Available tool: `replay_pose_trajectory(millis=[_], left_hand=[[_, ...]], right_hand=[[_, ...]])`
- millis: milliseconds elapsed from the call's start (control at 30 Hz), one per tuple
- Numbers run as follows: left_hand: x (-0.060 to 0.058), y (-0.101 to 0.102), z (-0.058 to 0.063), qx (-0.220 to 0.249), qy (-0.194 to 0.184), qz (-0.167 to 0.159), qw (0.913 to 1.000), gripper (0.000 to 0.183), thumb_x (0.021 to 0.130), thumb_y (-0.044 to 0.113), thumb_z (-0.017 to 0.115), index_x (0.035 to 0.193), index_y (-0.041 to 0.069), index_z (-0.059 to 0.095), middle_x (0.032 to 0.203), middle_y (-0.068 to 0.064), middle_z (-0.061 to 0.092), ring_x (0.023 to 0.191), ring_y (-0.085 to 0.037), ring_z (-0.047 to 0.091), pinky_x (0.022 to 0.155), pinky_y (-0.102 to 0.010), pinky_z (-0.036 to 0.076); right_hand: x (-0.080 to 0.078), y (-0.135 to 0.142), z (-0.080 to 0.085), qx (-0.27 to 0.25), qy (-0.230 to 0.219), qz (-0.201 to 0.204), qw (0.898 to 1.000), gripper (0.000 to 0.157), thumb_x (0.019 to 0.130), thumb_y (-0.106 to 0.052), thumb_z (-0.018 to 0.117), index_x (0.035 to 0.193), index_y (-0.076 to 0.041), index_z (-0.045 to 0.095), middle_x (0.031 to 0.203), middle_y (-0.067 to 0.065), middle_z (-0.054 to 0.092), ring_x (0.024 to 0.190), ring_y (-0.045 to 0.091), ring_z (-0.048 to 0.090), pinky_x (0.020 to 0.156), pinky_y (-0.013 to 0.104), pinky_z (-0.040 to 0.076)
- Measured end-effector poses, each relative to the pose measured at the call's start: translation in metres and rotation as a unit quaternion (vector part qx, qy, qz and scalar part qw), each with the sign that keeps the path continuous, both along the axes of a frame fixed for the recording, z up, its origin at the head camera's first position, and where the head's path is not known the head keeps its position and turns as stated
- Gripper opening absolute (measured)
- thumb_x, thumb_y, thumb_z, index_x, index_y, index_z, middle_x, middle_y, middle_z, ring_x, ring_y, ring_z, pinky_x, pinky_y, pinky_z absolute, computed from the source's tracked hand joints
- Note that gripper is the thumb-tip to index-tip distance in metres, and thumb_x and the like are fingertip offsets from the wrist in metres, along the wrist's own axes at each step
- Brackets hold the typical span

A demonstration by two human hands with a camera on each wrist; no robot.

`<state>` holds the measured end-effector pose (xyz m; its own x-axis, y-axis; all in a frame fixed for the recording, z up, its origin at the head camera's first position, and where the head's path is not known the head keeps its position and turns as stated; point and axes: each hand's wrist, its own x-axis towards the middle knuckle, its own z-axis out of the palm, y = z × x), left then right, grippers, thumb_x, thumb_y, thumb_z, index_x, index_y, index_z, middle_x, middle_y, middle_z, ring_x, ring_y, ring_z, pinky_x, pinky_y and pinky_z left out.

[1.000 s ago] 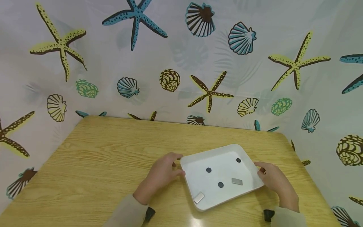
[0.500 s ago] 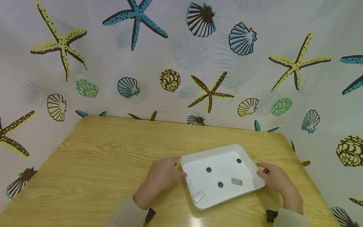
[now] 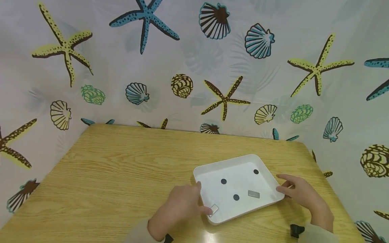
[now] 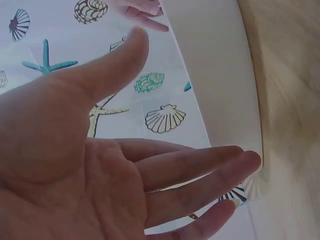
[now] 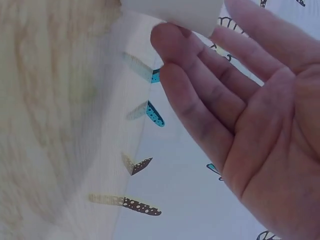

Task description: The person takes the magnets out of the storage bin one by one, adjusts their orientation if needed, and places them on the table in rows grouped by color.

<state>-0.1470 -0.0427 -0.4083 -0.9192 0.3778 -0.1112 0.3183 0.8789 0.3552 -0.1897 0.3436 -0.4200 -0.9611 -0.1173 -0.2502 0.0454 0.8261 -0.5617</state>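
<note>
A shallow white tray [image 3: 231, 209] with rounded corners lies at an angle on the table. Three dark round discs [image 3: 223, 181] lie spread over its floor. A grey rectangular block [image 3: 253, 194] is among them, and a paler silvery block [image 3: 214, 208] sits in the front left corner. My left hand [image 3: 183, 204] is at the tray's left side, its thumb over that corner and overlapping the silvery block. In the left wrist view its fingers [image 4: 200, 170] are extended along the tray's wall, thumb apart. My right hand [image 3: 304, 194] is at the right rim, fingers [image 5: 200, 105] loosely bent by the corner.
The wood-grain table [image 3: 121, 168] extends far to the left of the tray. A white curtain [image 3: 170, 60] printed with starfish and shells hangs behind it and along both sides.
My left hand has slid forward along the tray's left side toward me, its thumb now over the front corner. The right hand has shifted slightly rightward and nearer. The tray stays nearly in place.
</note>
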Motion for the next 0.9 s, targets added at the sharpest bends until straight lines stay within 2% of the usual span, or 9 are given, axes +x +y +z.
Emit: replay_pose_trajectory(millis=[67,167,233,300,433,633,900], left_hand=[[0.004,0.003,-0.001,-0.016,-0.002,-0.017,0.9997,0.1,0.076,0.06,0.084,0.144,-0.007,0.054,0.09,-0.012,0.076,0.075,-0.02,0.064,0.08,-0.043,0.055],[0.008,0.005,-0.004,-0.023,-0.008,-0.033,0.9992,0.109,0.075,0.062,0.084,0.148,-0.009,0.046,0.115,-0.018,0.075,0.095,-0.028,0.071,0.094,-0.048,0.054],[0.009,0.006,-0.006,-0.016,-0.01,-0.034,0.9993,0.114,0.075,0.062,0.084,0.15,-0.012,0.042,0.136,-0.023,0.066,0.113,-0.034,0.069,0.103,-0.052,0.051],[0.009,0.006,-0.008,-0.003,-0.011,-0.032,0.9994,0.116,0.075,0.061,0.085,0.151,-0.014,0.038,0.145,-0.027,0.058,0.125,-0.039,0.064,0.108,-0.055,0.048],[0.006,0.006,-0.01,0.024,-0.009,-0.029,0.9992,0.117,0.077,0.059,0.084,0.152,-0.016,0.033,0.155,-0.031,0.046,0.139,-0.041,0.054,0.113,-0.055,0.044],[-0.002,0.004,-0.015,0.053,-0.011,-0.03,0.9981,0.12,0.075,0.056,0.087,0.153,-0.017,0.032,0.158,-0.037,0.036,0.141,-0.045,0.05,0.114,-0.053,0.045],[-0.017,0.001,-0.022,0.088,-0.02,-0.034,0.9954,0.12,0.074,0.051,0.09,0.155,-0.014,0.03,0.161,-0.03,0.036,0.144,-0.043,0.048,0.117,-0.051,0.043]], right_hand=[[0.001,0.001,0.001,-0.003,-0.012,0.004,1.0,0.067,0.097,-0.035,0.071,0.152,-0.003,0.049,0.113,0.014,0.071,0.094,0.021,0.067,0.081,0.04,0.056],[0.004,0.002,0.002,-0.001,-0.03,0.013,0.999,0.073,0.095,-0.04,0.074,0.154,-0.007,0.047,0.122,0.017,0.068,0.106,0.027,0.065,0.089,0.046,0.055],[0.005,0.002,0.003,-0.002,-0.039,0.018,0.999,0.078,0.093,-0.042,0.076,0.156,-0.007,0.044,0.126,0.019,0.066,0.112,0.03,0.063,0.092,0.05,0.054],[0.006,0.001,0.003,-0.007,-0.045,0.021,0.999,0.083,0.091,-0.043,0.078,0.157,-0.007,0.042,0.128,0.021,0.065,0.115,0.032,0.062,0.094,0.052,0.053],[0.005,0.0,0.004,-0.011,-0.047,0.024,0.999,0.09,0.088,-0.043,0.08,0.159,-0.005,0.038,0.131,0.023,0.063,0.117,0.035,0.062,0.094,0.053,0.053],[0.003,-0.003,0.004,-0.012,-0.045,0.02,0.999,0.096,0.085,-0.044,0.083,0.159,-0.004,0.036,0.129,0.023,0.063,0.115,0.033,0.062,0.094,0.052,0.054],[0.001,-0.005,0.003,0.001,-0.052,0.003,0.999,0.105,0.081,-0.051,0.085,0.16,-0.005,0.033,0.126,0.02,0.064,0.107,0.027,0.062,0.091,0.049,0.054]])
